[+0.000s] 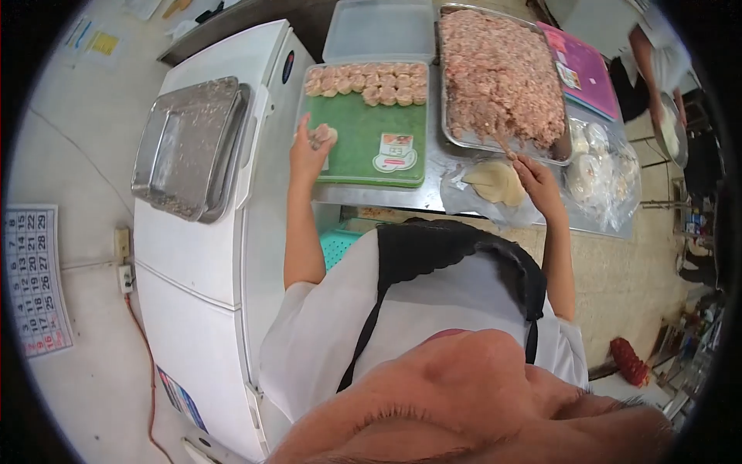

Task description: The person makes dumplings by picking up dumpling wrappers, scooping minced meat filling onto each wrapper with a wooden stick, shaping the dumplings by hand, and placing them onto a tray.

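My left hand [309,153] is over the left side of a green-bottomed plastic tray [352,147], its fingers curled around a small meat-filled dumpling [325,136]. Rows of similar dumplings [367,79] fill the far end of that tray. My right hand [536,182] grips a thin stick-like tool [503,144], whose tip reaches the near edge of the minced meat [498,73] heaped in a metal tray [446,116]. Just left of this hand, a stack of pale round dough wrappers [495,182] lies on a plastic sheet [456,197].
A clear plastic box [379,31] stands behind the dumplings. Bagged white wrapped bundles [599,170] lie at the right, below pink and purple lids [587,73]. Metal trays [185,147] rest on a white refrigerator [193,255]. Another person [657,62] holds a round pan [671,131].
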Available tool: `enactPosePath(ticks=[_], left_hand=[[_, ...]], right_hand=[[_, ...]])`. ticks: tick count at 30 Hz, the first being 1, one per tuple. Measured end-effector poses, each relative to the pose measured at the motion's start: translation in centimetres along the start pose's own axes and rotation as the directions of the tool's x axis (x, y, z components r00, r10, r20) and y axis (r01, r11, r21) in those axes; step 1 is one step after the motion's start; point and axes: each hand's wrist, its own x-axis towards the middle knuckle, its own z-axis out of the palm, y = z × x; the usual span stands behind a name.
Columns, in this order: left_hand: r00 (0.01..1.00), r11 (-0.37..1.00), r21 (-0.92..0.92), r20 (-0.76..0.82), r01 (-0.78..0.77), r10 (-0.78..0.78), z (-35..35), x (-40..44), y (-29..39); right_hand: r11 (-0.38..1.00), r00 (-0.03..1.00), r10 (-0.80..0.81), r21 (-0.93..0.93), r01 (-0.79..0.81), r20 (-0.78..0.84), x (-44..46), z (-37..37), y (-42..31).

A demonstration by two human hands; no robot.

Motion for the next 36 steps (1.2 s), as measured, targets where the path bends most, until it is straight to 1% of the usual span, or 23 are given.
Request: enactPosePath(ticks=[1, 3, 4, 6, 9, 10, 12, 15, 18, 19, 21, 22, 23, 24, 25, 27, 28, 30, 31, 33, 35, 36], left_hand=[[1.0, 0.998, 0.062, 0.004, 0.01, -0.01, 0.3, 0.5, 0.2], [0.999, 0.982, 0.185, 0.019, 0.022, -0.026, 0.9, 1.6, 0.7], [0.998, 0.976, 0.212, 0.026, 0.046, -0.052, 1.3, 2.3, 0.8], [0.994, 0.961, 0.263, 0.039, 0.086, -0.099, 2.0, 3.7, 1.4], [0.992, 0.939, 0.337, 0.075, 0.074, -0.105, 3.4, 5.7, 2.6], [0.996, 0.934, 0.355, 0.069, 0.029, -0.058, 4.3, 6.5, 1.9], [0.998, 0.918, 0.392, 0.058, -0.059, 0.04, 6.2, 7.4, 0.3], [0.992, 0.91, 0.398, 0.086, -0.115, 0.088, 7.9, 7.9, 0.3], [0.992, 0.946, 0.3, 0.063, -0.124, 0.11, 8.4, 7.8, 1.8], [0.994, 0.935, 0.34, 0.073, -0.099, 0.078, 8.7, 8.0, 1.7], [0.996, 0.907, 0.418, 0.09, -0.047, 0.011, 9.3, 8.8, 1.2], [0.994, 0.895, 0.442, 0.109, -0.066, 0.02, 9.5, 9.0, 0.5], [0.991, 0.882, 0.463, 0.13, -0.088, 0.031, 9.5, 9.3, 0.0], [0.987, 0.87, 0.481, 0.152, -0.113, 0.044, 9.6, 9.6, -0.3], [0.982, 0.856, 0.495, 0.177, -0.146, 0.065, 9.3, 9.4, 0.2], [0.97, 0.825, 0.525, 0.223, -0.207, 0.101, 8.6, 7.8, 1.6], [0.975, 0.837, 0.518, 0.206, -0.178, 0.08, 8.8, 6.5, 3.9], [0.985, 0.855, 0.505, 0.17, -0.116, 0.033, 9.7, 3.5, 9.5], [0.969, 0.871, 0.437, 0.191, -0.225, 0.155, 11.0, 2.2, 11.1], [0.897, 0.849, 0.294, 0.203, -0.439, 0.393, 14.2, -0.2, 14.3], [0.859, 0.883, 0.073, 0.281, -0.463, 0.427, 17.6, -2.8, 17.6], [0.871, 0.911, 0.064, 0.326, -0.408, 0.368, 19.1, -3.9, 18.2]], right_hand=[[0.999, 0.999, -0.042, -0.027, 0.041, -0.02, -0.1, 0.3, -0.2], [0.998, 1.0, 0.002, -0.069, -0.002, 0.0, -0.3, 0.2, -0.7], [0.996, 1.0, 0.026, -0.09, -0.026, 0.005, -0.4, 0.2, -0.7], [0.999, 0.999, -0.021, -0.046, 0.02, -0.039, -0.6, 0.1, 0.2], [0.997, 0.995, -0.07, 0.019, 0.071, -0.068, -0.9, -0.4, 1.0], [0.996, 0.994, -0.079, 0.04, 0.082, -0.073, -1.2, -0.7, 1.0], [0.999, 0.997, -0.028, 0.028, 0.03, -0.07, -1.7, -1.2, 1.0], [0.999, 0.998, 0.019, 0.036, -0.017, -0.066, -2.5, -2.2, 0.7], [0.997, 0.997, 0.072, 0.042, -0.07, -0.034, -2.5, -3.4, 0.5], [0.995, 0.996, 0.092, 0.04, -0.092, -0.017, -2.3, -3.8, 0.4], [0.985, 0.999, -0.006, -0.171, 0.0, -0.037, -1.3, -4.9, -0.1], [0.96, 0.998, -0.056, -0.277, 0.042, -0.041, -0.7, -5.7, -0.3], [0.841, 0.992, -0.125, -0.533, 0.091, -0.028, 0.1, -7.0, -0.4], [0.652, 0.982, -0.186, -0.748, 0.125, 0.001, 1.1, -8.6, -0.4], [0.409, 0.971, -0.233, -0.901, 0.142, 0.047, 1.9, -10.2, -0.6], [0.241, 0.979, -0.199, -0.965, 0.101, 0.053, 3.2, -13.6, -2.0], [0.165, 0.978, -0.204, -0.982, 0.087, 0.053, 3.5, -14.9, -3.4], [0.096, 0.937, -0.327, -0.982, 0.165, 0.125, 5.3, -17.5, -3.7], [0.067, 0.905, -0.399, -0.98, 0.186, 0.145, 7.1, -18.3, -2.8], [0.008, 0.824, -0.536, -0.975, 0.222, 0.183, 10.5, -18.8, 0.3], [0.018, 0.842, -0.494, -0.966, 0.259, 0.216, 11.4, -16.8, 2.3], [0.024, 0.811, -0.5, -0.931, 0.363, 0.303, 11.3, -16.2, 3.8]])
